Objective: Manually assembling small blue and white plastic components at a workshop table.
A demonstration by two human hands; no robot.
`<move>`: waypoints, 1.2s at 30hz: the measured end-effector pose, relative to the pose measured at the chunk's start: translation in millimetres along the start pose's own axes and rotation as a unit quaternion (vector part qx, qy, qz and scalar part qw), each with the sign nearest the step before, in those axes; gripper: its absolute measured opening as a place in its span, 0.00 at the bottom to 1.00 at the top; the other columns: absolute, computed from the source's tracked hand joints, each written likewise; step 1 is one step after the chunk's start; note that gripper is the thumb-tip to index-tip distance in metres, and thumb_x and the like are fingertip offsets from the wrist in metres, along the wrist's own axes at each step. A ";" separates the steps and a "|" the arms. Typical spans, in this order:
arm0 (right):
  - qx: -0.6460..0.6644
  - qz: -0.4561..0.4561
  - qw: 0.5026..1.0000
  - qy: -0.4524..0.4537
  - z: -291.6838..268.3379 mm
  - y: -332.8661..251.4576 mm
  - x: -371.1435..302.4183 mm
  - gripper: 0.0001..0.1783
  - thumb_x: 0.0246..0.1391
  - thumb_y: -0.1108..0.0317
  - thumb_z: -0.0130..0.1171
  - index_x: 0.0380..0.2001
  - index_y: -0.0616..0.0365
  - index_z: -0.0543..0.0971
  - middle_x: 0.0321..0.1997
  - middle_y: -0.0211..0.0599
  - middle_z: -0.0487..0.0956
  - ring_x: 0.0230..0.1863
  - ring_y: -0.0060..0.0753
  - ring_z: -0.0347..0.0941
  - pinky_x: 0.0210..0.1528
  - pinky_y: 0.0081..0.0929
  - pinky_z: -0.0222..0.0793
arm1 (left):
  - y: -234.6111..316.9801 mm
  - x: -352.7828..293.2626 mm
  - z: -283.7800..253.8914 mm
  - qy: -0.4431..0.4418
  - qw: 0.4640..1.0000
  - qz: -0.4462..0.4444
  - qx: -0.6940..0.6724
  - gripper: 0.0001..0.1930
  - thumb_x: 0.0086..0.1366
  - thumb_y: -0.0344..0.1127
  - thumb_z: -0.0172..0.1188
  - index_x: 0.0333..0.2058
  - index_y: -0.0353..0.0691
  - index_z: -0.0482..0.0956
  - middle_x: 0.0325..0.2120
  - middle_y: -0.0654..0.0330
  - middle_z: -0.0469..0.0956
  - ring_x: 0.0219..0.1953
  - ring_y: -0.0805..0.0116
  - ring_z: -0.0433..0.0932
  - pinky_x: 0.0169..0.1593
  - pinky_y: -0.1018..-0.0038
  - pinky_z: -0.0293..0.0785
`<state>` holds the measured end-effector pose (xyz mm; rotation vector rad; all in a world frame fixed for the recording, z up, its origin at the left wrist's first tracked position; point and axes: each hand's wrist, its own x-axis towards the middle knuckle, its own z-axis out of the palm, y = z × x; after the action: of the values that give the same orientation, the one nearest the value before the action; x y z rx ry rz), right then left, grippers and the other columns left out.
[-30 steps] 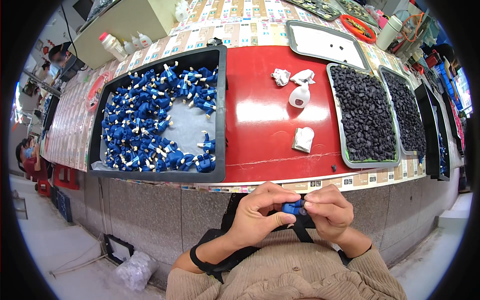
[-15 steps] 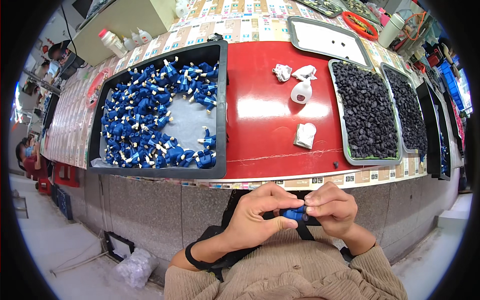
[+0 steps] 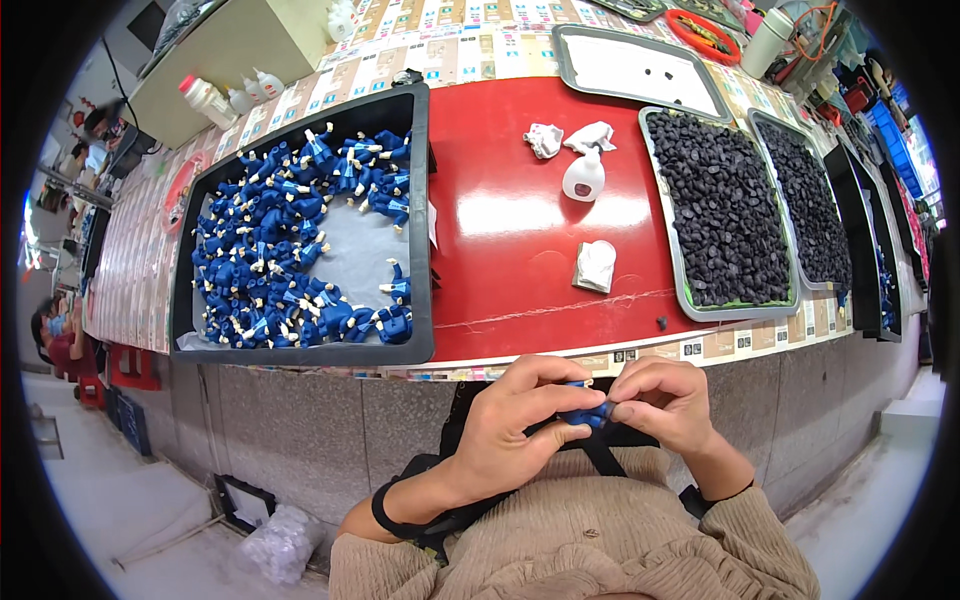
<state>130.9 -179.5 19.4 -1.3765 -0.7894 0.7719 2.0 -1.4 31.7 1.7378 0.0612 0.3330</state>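
Just off the table's front edge, my left hand (image 3: 512, 425) is closed round a small blue toy figure (image 3: 584, 416). The thumb and fingers of my right hand (image 3: 668, 402) are pinched at the figure's right end, on a small dark piece (image 3: 611, 409) that they partly cover. Many similar blue figures with cream-coloured parts (image 3: 262, 235) lie heaped in a black tray (image 3: 422, 230) on the left. Small black pieces (image 3: 715, 215) fill a grey tray (image 3: 690, 312) on the right.
A white squeeze bottle (image 3: 583, 182), crumpled white tissues (image 3: 543, 140) and a white pad (image 3: 595, 265) rest on the red board (image 3: 500, 290). One loose black piece (image 3: 661, 323) lies near the front edge. Behind stands a white-lined tray (image 3: 640, 75); a second tray of black pieces (image 3: 800, 200) sits further right.
My right fingers have shifted slightly and their grip has changed at the figure's end. The figure has turned a little in my left hand. The whole view has swung slightly.
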 end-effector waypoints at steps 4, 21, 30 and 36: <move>0.105 0.033 0.993 -0.028 -1.2 4.7 -0.5 0.06 0.49 0.78 0.63 0.33 0.65 0.78 0.36 0.38 0.77 0.35 0.20 0.73 0.35 0.17 0.71 | -2.1 1.1 1.8 -0.006 0.999 0.044 0.028 0.19 0.47 0.20 0.67 0.40 0.40 0.81 0.41 0.57 0.75 0.42 0.63 0.75 0.41 0.74 0.75; 0.204 0.119 0.970 -0.060 0.1 1.9 1.1 0.05 0.52 0.77 0.61 0.30 0.64 0.74 0.35 0.41 0.75 0.34 0.27 0.75 0.36 0.22 0.75 | -7.0 -3.8 1.1 -0.031 0.999 -0.026 -0.013 0.18 0.47 0.24 0.68 0.40 0.41 0.82 0.41 0.57 0.76 0.43 0.65 0.77 0.46 0.74 0.74; 0.274 0.178 0.941 -0.082 3.1 1.1 3.1 0.05 0.55 0.76 0.59 0.30 0.64 0.73 0.38 0.41 0.75 0.35 0.27 0.76 0.37 0.23 0.77 | -28.3 -11.0 4.5 -0.038 0.987 -0.050 -0.145 0.18 0.47 0.26 0.69 0.41 0.39 0.81 0.40 0.57 0.76 0.43 0.65 0.77 0.45 0.75 0.73; 0.209 0.152 0.966 -0.027 11.0 7.7 0.1 0.06 0.54 0.75 0.60 0.35 0.65 0.75 0.38 0.37 0.75 0.35 0.24 0.76 0.37 0.20 0.75 | -31.7 -12.8 -4.9 -0.043 0.993 -0.053 -0.094 0.19 0.50 0.25 0.69 0.42 0.34 0.79 0.44 0.56 0.73 0.47 0.68 0.74 0.50 0.73 0.73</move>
<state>121.5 -173.2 12.1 -1.1046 -0.4239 1.1480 -6.9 6.7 -0.7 1.5539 0.0580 0.1804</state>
